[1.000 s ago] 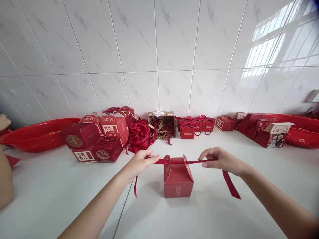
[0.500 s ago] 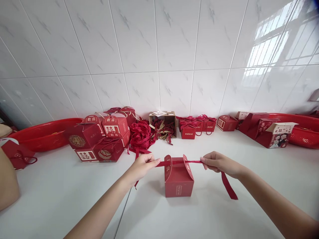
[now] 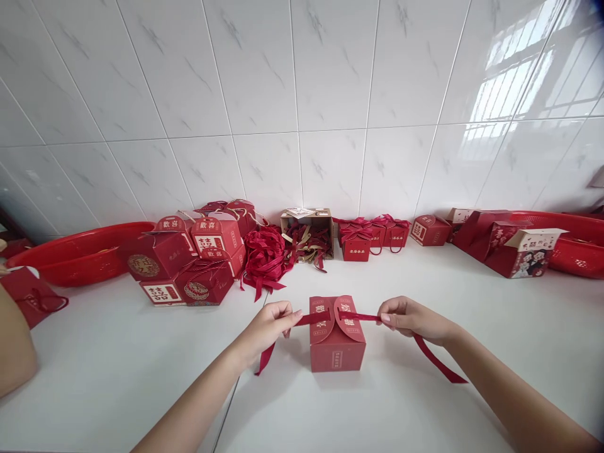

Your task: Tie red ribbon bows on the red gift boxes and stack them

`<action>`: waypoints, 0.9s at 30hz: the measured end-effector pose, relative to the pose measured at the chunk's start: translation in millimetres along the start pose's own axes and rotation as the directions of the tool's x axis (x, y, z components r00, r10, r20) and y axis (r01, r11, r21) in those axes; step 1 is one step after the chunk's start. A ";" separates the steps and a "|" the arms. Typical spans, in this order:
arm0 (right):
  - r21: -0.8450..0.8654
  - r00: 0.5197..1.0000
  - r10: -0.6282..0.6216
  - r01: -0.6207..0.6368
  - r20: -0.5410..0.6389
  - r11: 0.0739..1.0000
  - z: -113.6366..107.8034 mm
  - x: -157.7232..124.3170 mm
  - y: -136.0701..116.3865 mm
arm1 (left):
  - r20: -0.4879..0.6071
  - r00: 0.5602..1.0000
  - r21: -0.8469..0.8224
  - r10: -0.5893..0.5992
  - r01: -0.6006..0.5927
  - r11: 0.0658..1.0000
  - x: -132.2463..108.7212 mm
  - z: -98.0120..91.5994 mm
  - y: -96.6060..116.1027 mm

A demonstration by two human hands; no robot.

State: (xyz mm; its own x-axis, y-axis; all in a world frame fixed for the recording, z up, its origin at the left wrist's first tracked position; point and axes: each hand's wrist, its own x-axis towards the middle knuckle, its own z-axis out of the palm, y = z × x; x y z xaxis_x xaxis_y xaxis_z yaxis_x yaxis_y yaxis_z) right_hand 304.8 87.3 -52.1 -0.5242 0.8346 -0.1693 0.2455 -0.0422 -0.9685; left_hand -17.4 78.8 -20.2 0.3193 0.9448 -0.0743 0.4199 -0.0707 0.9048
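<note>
A red gift box [image 3: 337, 357] with gold lettering stands on the white table between my hands. Its two rounded top flaps lie folded over, one against the other. A dark red ribbon [image 3: 363, 316] runs through slots in the flaps and out at both sides. My left hand [image 3: 274, 324] pinches the ribbon left of the box, and a short tail hangs below the fingers. On the right, my right hand [image 3: 410, 319] pinches the other length, its longer tail trailing down to the table.
Behind lie a heap of red ribbon [image 3: 267, 257], a carton [image 3: 331, 228] of ribbon pieces and several bow-tied boxes [image 3: 356, 250]. Stacked gift boxes [image 3: 207, 286] stand left, near a red basket [image 3: 89, 264]. Another red basket [image 3: 573, 255] is at right. Part of another person's arm [image 3: 14, 346] shows far left.
The box's top flaps have gone from standing upright to folded down together. My hands have drawn the ribbon tighter across them and are slightly lower.
</note>
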 end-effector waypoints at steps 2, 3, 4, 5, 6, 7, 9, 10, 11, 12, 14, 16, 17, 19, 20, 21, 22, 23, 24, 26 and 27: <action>-0.020 1.000 -0.020 0.019 -0.018 1.000 -1.5 0.3 -3.5 | -0.022 1.000 0.037 0.017 -0.016 0.999 2.4 -2.8 -1.1; -0.025 0.999 -0.028 0.027 -0.021 0.999 -1.5 0.2 -5.3 | -0.040 0.999 0.069 0.026 -0.023 0.997 3.9 -3.6 -2.9; -0.037 0.999 -0.029 0.028 -0.020 0.999 -0.7 0.0 -7.0 | -0.063 0.997 0.106 0.039 -0.032 0.994 5.0 -4.1 -5.3; -0.068 0.999 -0.029 0.027 -0.035 0.997 1.0 -0.7 -8.6 | -0.095 0.994 0.144 0.053 -0.039 0.989 5.4 -4.4 -8.1; -0.122 0.996 -0.040 0.029 -0.085 0.992 3.6 -2.0 -10.1 | -0.141 0.988 0.175 0.069 -0.044 0.984 4.7 -4.4 -10.8; -0.196 0.982 -0.070 0.034 -0.176 0.980 7.1 -4.0 -11.6 | -0.206 0.974 0.212 0.092 -0.048 0.976 2.7 -4.2 -13.0; -0.353 0.904 -0.165 0.017 -0.394 0.936 16.1 -10.2 -14.0 | -0.335 0.930 0.306 0.149 -0.042 0.951 -5.8 -3.1 -14.3; -0.400 0.867 -0.196 -0.003 -0.457 0.917 21.1 -13.9 -14.9 | -0.353 0.920 0.356 0.169 -0.035 0.934 -11.8 -2.0 -13.1; -0.414 0.866 -0.192 -0.020 -0.462 0.910 26.4 -17.7 -15.4 | -0.324 0.930 0.404 0.171 -0.028 0.915 -18.3 -0.4 -11.0; -0.406 0.902 -0.145 -0.036 -0.408 0.913 31.7 -21.0 -15.3 | -0.253 0.956 0.447 0.151 -0.023 0.894 -24.8 1.8 -8.4; -0.359 0.981 0.007 -0.077 -0.192 0.930 41.7 -25.1 -12.7 | -0.047 0.997 0.483 0.058 -0.028 0.875 -35.2 7.3 -3.7; -0.286 0.991 0.118 -0.129 -0.058 0.950 51.0 -25.4 -6.5 | 0.073 0.997 0.452 -0.025 -0.011 0.892 -39.8 13.4 -3.3; -0.231 0.987 0.146 -0.156 -0.060 0.960 55.5 -24.4 -2.3 | 0.082 0.996 0.400 -0.046 0.009 0.916 -39.7 16.2 -5.1; -0.063 0.972 0.160 -0.173 -0.170 0.983 64.2 -21.4 6.7 | 0.030 0.997 0.211 -0.065 0.057 0.976 -35.8 21.0 -11.5; 0.057 0.956 0.153 -0.143 -0.252 0.988 68.3 -19.7 10.7 | -0.014 0.997 0.082 -0.082 0.083 0.993 -32.7 22.9 -14.8; 0.197 0.933 0.144 -0.081 -0.331 0.977 72.2 -18.2 13.9 | -0.054 0.993 -0.072 -0.107 0.103 0.992 -29.3 24.4 -17.5; 0.348 0.909 0.136 0.010 -0.393 0.938 75.7 -16.7 16.2 | -0.082 0.987 -0.245 -0.140 0.117 0.963 -25.8 25.6 -19.0; 0.496 0.888 0.134 0.115 -0.439 0.861 78.7 -15.1 17.3 | -0.087 0.980 -0.425 -0.178 0.126 0.896 -22.5 26.6 -19.2; 0.623 0.873 0.137 0.217 -0.468 0.751 80.9 -13.3 17.3 | -0.072 0.975 -0.595 -0.210 0.127 0.794 -19.6 27.4 -18.1; 0.784 0.858 0.151 0.359 -0.491 0.506 83.1 -9.1 14.0 | -0.041 0.970 -0.836 -0.239 0.098 0.540 -15.1 28.4 -13.0; 0.820 0.849 0.168 0.403 -0.501 0.407 83.3 -6.7 11.2 | -0.046 0.968 -0.899 -0.247 0.067 0.433 -13.6 28.6 -9.6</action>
State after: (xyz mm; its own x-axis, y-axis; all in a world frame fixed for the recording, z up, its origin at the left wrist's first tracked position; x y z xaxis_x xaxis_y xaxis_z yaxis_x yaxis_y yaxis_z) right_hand 243.1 35.5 -77.1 0.0045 0.9766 -0.2148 -0.7800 -0.1310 -0.6119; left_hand -1.5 57.4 -39.9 0.1664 0.9467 -0.2757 -0.5604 0.3209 0.7635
